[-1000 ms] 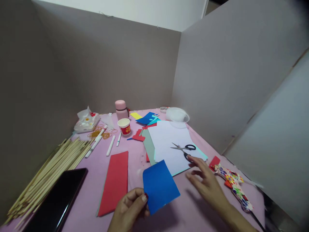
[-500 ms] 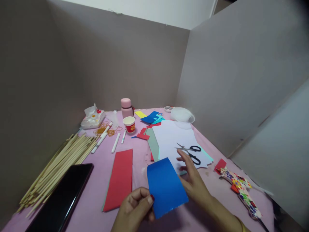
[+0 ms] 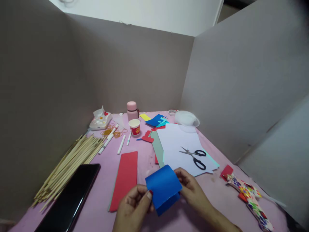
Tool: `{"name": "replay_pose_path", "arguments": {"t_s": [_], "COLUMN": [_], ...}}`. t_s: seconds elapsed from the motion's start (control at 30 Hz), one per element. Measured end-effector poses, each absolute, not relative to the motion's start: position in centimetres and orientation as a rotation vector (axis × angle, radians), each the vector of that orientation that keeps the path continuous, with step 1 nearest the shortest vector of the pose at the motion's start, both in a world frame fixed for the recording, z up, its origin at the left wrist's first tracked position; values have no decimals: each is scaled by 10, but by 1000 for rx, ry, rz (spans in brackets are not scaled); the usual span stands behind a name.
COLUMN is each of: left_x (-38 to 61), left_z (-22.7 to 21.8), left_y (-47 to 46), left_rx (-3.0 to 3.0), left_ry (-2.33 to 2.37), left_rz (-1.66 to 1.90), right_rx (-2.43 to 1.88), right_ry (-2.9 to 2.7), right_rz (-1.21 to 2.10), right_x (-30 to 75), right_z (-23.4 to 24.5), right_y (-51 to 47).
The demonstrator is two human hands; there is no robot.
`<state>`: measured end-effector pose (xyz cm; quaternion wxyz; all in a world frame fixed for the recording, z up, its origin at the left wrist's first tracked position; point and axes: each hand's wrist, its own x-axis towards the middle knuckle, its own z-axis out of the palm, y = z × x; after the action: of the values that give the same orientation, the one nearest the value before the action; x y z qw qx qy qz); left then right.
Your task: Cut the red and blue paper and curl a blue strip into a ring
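A piece of blue paper (image 3: 163,185) is held up over the near part of the table, bent over so that a lower flap shows beneath its front edge. My left hand (image 3: 135,204) pinches its left side between thumb and fingers. At the right edge, my right hand (image 3: 189,187) grips the same paper, its fingertips partly hidden behind it. Left of the paper lies a red paper strip (image 3: 125,177) with a greyish layer under it. Open-bladed scissors (image 3: 194,156) with black handles rest on white paper sheets (image 3: 180,138) beyond my right hand.
On the left are a bundle of wooden sticks (image 3: 72,164), a black phone (image 3: 72,196) and several white markers (image 3: 121,144). Farther back stand a paper cup (image 3: 134,127), a pink flask (image 3: 132,111) and a tissue pack (image 3: 100,119). A flower-patterned object (image 3: 251,198) lies far right.
My right hand has come in to grip the right edge of the blue paper. The paper, flat before, is now bent over. The view has shifted slightly.
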<state>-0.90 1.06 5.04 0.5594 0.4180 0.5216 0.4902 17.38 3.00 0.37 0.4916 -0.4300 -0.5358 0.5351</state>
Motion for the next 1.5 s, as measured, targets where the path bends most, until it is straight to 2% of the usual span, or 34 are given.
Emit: {"name": "replay_pose_path", "arguments": {"t_s": [0.23,0.47,0.77,0.83,0.93,1.17,1.5], "left_x": [-12,-14,-14,-14,-13,-11,-10], "left_z": [48,41,40,40,40,41,36], "left_y": [14,20,20,21,20,17,14], "left_rx": [913,806,800,805,818,952,1116], "left_ry": [1242,1173,1175,1189,1212,1263,1346], "left_rz": [1227,1168,1167,1183,1203,1196,1188], "right_rx": [-960,-962,-877,-846,-853,-1091,-1185], "right_ry": [-1349,-1863,-1971,-1969,-1872,-1392,-1261], "right_rz": [1414,849,384,427,703,1112,1131], "right_x": [180,180,189,191,191,182,179], "right_z": [6,7,9,10,9,2,9], "right_y": [19,21,23,21,18,8,8]}}
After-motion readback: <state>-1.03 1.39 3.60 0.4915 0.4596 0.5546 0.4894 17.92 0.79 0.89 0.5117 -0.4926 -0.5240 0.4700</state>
